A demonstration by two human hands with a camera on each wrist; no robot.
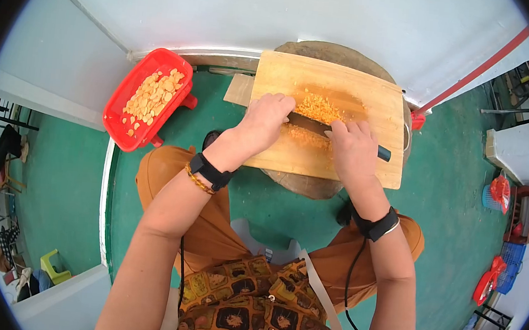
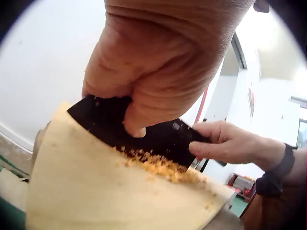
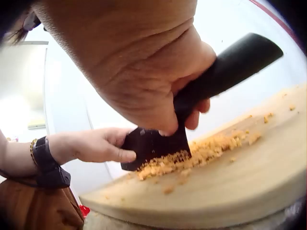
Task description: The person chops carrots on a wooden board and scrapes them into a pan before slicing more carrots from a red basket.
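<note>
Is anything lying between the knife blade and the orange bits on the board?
Nothing visible. The knife blade sits right in the minced orange bits on the cutting board. The right hand grips the handle; the left hand presses the blade's far end.

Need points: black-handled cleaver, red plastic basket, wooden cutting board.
black-handled cleaver (image 3: 230,67), right wrist view, on handle
red plastic basket (image 1: 117,109), head view, on left rim
wooden cutting board (image 1: 383,106), head view, on bare right part
</note>
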